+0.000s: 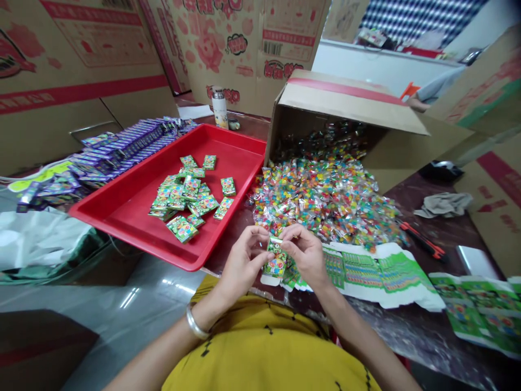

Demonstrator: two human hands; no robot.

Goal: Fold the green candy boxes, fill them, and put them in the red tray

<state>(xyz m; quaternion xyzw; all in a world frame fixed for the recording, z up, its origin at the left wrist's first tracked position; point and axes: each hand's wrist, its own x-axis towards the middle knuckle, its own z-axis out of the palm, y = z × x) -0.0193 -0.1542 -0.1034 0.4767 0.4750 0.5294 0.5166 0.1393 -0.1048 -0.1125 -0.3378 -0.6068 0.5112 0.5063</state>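
Between my two hands, at the table's front edge, is a small green printed candy box point(275, 262) with a white flap hanging at its lower end. My left hand point(247, 259) grips its left side, thumb against the front. At the upper right corner, the fingers of my right hand point(303, 251) pinch the box's top end. Flat green cartons point(360, 270) lie fanned in a row just right of my right hand. Beyond both hands spreads a heap of small clear packets of coloured candies point(321, 198), spilling from a cardboard carton point(345, 103) on its side.
On the left, a red tray point(134, 231) holds several filled green boxes point(183, 195). Purple boxes point(122, 149) are stacked behind it. A flask point(220, 107), red-handled tool point(423, 241), grey cloth point(443, 205) and more green cartons point(480, 309) surround the work area. Another person's arm point(435, 89) shows at the back right.
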